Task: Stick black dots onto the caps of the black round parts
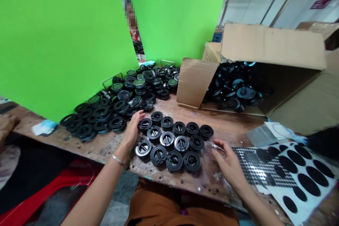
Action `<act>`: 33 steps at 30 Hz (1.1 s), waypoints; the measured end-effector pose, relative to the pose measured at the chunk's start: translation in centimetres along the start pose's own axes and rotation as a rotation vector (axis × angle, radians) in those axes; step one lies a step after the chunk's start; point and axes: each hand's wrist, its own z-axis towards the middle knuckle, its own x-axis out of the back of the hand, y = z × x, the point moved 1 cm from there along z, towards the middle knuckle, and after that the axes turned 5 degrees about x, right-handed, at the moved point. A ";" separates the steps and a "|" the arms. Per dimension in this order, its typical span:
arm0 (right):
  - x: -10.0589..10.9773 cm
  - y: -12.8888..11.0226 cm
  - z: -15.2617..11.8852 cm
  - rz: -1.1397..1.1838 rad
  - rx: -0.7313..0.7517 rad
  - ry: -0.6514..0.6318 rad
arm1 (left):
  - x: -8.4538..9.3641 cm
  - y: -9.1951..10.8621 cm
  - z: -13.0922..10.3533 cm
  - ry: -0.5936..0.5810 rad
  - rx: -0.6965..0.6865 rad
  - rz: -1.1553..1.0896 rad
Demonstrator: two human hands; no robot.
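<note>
Several round black parts (174, 160) stand in rows on the wooden table, some with silvery tops (166, 138). At the left end of these rows is my left hand (134, 127), its fingers stretched along the outer parts and nothing visible in its grip. To the right of the rows, my right hand (225, 155) has its thumb and forefinger apart, with a small clear, shiny thing between them that I cannot make out well.
A large pile of black round parts (100, 113) lies at the back left. An open cardboard box (197, 83) with more parts lies back right. Sheets of black round stickers (309, 183) are at the right. Another person's hand (6, 125) shows far left.
</note>
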 end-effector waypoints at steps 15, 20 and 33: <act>3.1 5.7 -2.8 -0.941 0.282 -0.285 | -0.3 0.9 1.3 -0.074 0.020 0.005; 3.9 6.3 -3.0 -1.024 0.249 -0.279 | -0.9 1.4 0.9 -0.134 0.076 0.066; 5.1 4.2 -2.7 -0.903 0.145 -0.167 | 0.7 1.6 -0.1 -0.167 0.150 0.360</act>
